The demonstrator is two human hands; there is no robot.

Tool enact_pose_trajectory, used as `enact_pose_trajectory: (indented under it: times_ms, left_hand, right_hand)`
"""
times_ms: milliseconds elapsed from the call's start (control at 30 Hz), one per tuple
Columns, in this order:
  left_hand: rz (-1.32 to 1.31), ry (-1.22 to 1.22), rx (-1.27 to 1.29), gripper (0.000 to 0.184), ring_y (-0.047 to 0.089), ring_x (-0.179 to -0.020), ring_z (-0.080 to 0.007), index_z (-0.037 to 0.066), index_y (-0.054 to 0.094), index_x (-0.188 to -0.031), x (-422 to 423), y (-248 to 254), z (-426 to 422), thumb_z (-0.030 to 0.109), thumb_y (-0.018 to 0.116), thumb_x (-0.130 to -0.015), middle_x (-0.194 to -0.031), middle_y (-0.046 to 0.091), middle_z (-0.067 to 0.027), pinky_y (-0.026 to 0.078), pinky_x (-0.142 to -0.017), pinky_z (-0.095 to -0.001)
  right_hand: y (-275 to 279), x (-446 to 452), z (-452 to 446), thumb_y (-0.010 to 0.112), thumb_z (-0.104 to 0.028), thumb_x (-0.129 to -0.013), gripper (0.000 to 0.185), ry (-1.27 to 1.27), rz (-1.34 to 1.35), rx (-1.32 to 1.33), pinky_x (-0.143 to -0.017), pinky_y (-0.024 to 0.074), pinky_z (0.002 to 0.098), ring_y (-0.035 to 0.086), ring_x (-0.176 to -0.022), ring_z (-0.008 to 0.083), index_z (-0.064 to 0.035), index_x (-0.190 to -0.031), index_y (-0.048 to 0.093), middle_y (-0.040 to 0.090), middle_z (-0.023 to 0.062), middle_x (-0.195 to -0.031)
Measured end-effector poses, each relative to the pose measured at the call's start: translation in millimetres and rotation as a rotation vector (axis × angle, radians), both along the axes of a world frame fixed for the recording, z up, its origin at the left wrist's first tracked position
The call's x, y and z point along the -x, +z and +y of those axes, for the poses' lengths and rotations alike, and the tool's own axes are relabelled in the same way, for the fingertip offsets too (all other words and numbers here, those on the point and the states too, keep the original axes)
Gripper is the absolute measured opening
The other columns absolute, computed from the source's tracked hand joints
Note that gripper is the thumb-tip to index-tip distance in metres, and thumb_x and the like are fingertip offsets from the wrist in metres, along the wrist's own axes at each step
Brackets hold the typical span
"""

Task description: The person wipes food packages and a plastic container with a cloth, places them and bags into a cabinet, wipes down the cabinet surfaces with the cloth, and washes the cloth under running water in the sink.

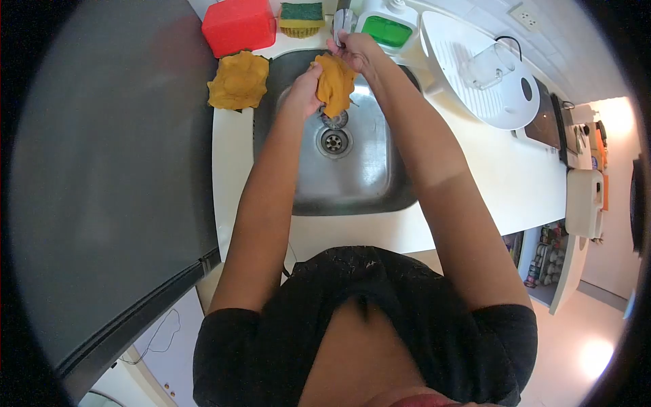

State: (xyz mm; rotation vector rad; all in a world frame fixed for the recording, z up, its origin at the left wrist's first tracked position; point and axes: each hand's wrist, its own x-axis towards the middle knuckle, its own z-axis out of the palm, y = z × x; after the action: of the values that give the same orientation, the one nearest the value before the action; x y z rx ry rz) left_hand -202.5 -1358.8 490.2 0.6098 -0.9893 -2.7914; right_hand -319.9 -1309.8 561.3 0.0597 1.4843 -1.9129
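Note:
My left hand (306,91) is closed on a mustard-yellow cloth (335,88), which hangs crumpled over the back part of the steel sink (312,197). Beyond it, my right hand (355,51) has its fingers on the metal faucet (342,20) at the sink's back edge; the palm side is partly hidden. Beneath the cloth, a round strainer (334,120) lies just behind the drain (334,142). I cannot make out any running water. A second yellow cloth (239,81) lies bunched on the counter to the left of the sink.
Behind the sink stand a red container (239,27), a green-and-yellow sponge (302,15) in a holder and a white dispenser with green liquid (388,30). A white drying rack (505,112) holding a clear jar (489,66) is at right. A dark grey surface (115,169) borders the left.

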Motion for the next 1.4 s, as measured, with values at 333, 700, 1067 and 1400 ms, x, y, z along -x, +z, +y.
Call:
enact_pose_trajectory:
  times_ms: [333,700,1067,1400]
  left_hand:
    - [-0.059,-0.007,0.127,0.030,0.054,-0.106,-0.0234,0.008,0.040,-0.121,16.3,4.7,5.0,0.023,0.036,-0.095,-0.114,0.053,-0.0104,0.045,-0.088,-0.0397]
    - [0.073,0.167,0.265,0.025,0.057,-0.098,-0.0226,0.006,0.049,-0.113,25.1,-11.4,17.1,0.009,0.044,-0.089,-0.107,0.056,-0.0085,0.048,-0.083,-0.0365]
    - [0.096,0.169,-0.008,0.029,0.059,-0.081,-0.0198,0.007,0.050,-0.110,24.6,-0.1,15.9,0.029,0.042,-0.093,-0.094,0.058,-0.0074,0.051,-0.068,-0.0365]
    - [0.027,0.228,0.177,0.027,0.056,-0.096,-0.0217,0.008,0.046,-0.112,5.3,-24.7,9.7,0.027,0.047,-0.092,-0.105,0.055,-0.0086,0.048,-0.083,-0.0377]
  right_hand:
    - [10.5,-4.3,17.7,0.043,-0.004,-0.091,0.014,0.139,0.111,-0.095,-0.065,0.0561,0.0324,0.058,-0.075,0.0244,0.0074,-0.096,0.049,0.054,0.0156,-0.087]
    - [27.8,-10.4,43.2,0.068,-0.004,-0.075,0.012,0.678,0.393,-0.340,-0.056,0.0510,0.0196,0.061,-0.068,0.0109,0.0049,-0.082,0.064,0.065,0.0099,-0.075]
    - [-8.1,-20.7,55.2,0.061,-0.034,-0.083,0.035,0.461,0.510,-0.074,-0.067,0.0455,0.0310,0.057,-0.073,0.0156,-0.0003,-0.093,0.063,0.064,0.0077,-0.082]
    - [-63.1,-10.0,51.4,0.055,-0.035,-0.086,0.034,0.336,0.802,-0.294,-0.072,0.0433,0.0337,0.054,-0.081,0.0214,-0.0024,-0.095,0.057,0.058,0.0114,-0.086]
